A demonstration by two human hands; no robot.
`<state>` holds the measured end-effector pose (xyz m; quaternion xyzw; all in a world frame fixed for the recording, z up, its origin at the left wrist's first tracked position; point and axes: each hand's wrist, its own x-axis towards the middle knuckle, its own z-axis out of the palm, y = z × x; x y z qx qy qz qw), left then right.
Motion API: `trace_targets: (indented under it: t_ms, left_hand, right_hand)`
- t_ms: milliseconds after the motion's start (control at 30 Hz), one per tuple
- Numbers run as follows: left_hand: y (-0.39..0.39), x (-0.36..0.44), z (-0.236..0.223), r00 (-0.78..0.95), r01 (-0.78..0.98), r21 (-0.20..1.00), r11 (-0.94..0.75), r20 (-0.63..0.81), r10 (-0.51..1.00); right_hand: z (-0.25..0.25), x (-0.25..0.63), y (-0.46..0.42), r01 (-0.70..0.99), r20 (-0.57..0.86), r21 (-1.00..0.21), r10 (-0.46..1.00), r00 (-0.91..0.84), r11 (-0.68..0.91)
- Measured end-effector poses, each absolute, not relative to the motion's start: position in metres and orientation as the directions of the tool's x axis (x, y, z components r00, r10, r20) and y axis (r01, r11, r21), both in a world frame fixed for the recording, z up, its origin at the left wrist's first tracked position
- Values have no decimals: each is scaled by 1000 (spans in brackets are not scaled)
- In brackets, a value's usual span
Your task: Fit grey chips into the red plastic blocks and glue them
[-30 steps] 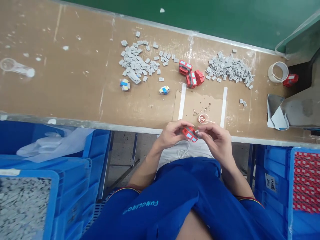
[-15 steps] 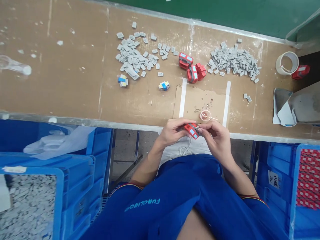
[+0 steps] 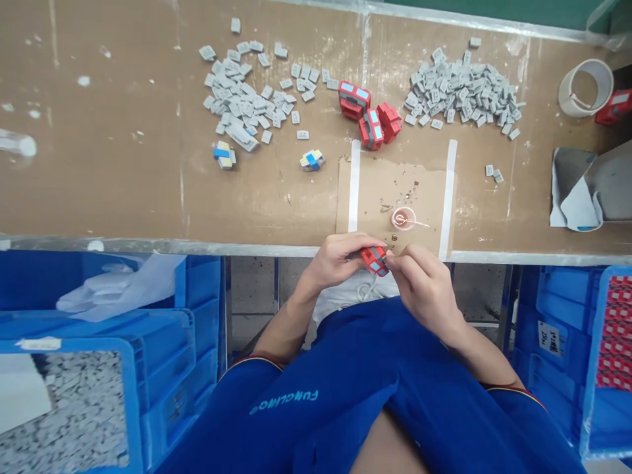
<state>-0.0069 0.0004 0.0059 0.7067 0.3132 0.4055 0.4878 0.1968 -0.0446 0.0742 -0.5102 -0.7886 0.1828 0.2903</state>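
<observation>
My left hand (image 3: 338, 258) is closed around a small red block piece with light-blue panels (image 3: 374, 259), held just below the table's front edge. My right hand (image 3: 419, 284) pinches the same piece from the right with thumb and forefinger. Just beyond the hands a small round dish with a thin stick (image 3: 403, 218) rests on a taped cardboard pad (image 3: 395, 191). Three similar red pieces (image 3: 369, 117) lie farther back on the table.
Two heaps of small grey parts (image 3: 247, 99) (image 3: 461, 89) lie on the brown table (image 3: 123, 164), with two blue-yellow pieces (image 3: 312, 160) (image 3: 224, 155). A tape roll (image 3: 585, 87) sits far right. Blue crates (image 3: 64, 388) (image 3: 607, 342) stand on both sides of my lap.
Both hands have kept hold of the red piece and turned it slightly; the right fingers closed in on its right end. The view has tilted down, so the table appears higher.
</observation>
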Motion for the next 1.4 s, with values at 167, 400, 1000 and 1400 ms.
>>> trace_targets:
  t_ms: [167,400,1000,1400]
  left_hand:
    - [4,-5,6,480,6,939,-345,300,825]
    - [1,0,7,429,-30,967,-254,242,870]
    - [6,2,10,435,11,943,-334,296,850]
    - [0,1,8,426,38,948,-317,271,863]
  right_hand:
    - [65,199,-47,494,191,-839,973,-128,229]
    - [60,192,-53,464,194,-866,981,-30,185]
    - [58,202,-41,508,296,-784,934,-201,358]
    - [44,195,-47,423,286,-861,957,-58,283]
